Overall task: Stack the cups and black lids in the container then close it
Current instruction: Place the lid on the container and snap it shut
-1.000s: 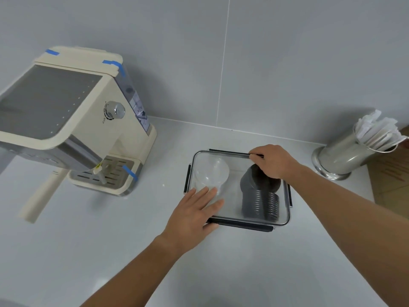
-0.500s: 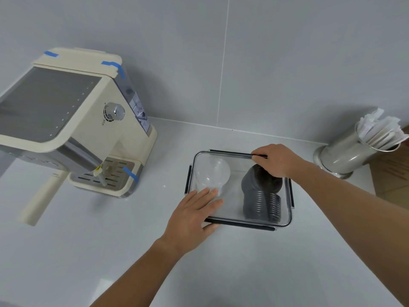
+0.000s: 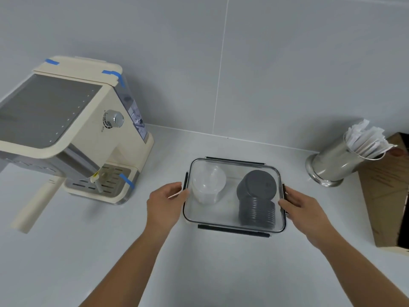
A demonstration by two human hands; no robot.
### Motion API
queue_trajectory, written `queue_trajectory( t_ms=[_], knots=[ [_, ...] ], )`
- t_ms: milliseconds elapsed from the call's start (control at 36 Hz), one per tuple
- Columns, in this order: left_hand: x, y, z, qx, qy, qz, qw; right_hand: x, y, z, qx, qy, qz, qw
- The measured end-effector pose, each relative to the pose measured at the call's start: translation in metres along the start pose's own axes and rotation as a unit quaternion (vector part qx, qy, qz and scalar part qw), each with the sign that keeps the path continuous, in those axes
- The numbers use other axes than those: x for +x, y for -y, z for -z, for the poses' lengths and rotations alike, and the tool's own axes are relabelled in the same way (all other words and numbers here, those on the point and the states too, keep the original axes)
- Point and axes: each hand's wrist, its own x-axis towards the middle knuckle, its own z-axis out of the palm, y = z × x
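Holding the clear container (image 3: pixel 234 220) from both sides, the person has one hand at each short end. The left hand (image 3: pixel 164 203) is curled against the left end, with the fingers touching the black clip there. The right hand (image 3: pixel 301 209) is curled around the right end, fingers on the black clip on that side. Both hands are closed on the box.

The container sits on the white counter (image 3: pixel 199 273), close to the wall. Its clear lid (image 3: pixel 232 171) is on top, and you can see right through it. Inside on the left is a stack of clear cups (image 3: pixel 208 183), lying tipped on its side. Inside on the right is a stack of black lids (image 3: pixel 256 200), also tipped over and leaning. Long black clips run along the far and near edges of the box. I cannot tell if the clips are snapped shut.

A cream coffee machine (image 3: pixel 73 129) with bits of blue tape stands on the left of the counter, well apart from the box. A shiny metal cup holding white paper packets (image 3: pixel 336 160) stands on the right, beside a brown cardboard box (image 3: pixel 385 196).
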Motion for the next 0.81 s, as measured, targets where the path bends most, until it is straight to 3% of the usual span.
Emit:
queue_trajectory(
  t_ms=[278,806],
  knots=[
    [0.005,0.0,-0.005,-0.039,0.02,0.001,0.999,-0.009,-0.001,-0.011,0.144,-0.04,-0.043,0.988],
    [0.056,-0.015,-0.004,-0.016,0.032,-0.016,0.999,0.033,0.018,-0.026,0.097,-0.084,-0.044,0.991]
  ],
)
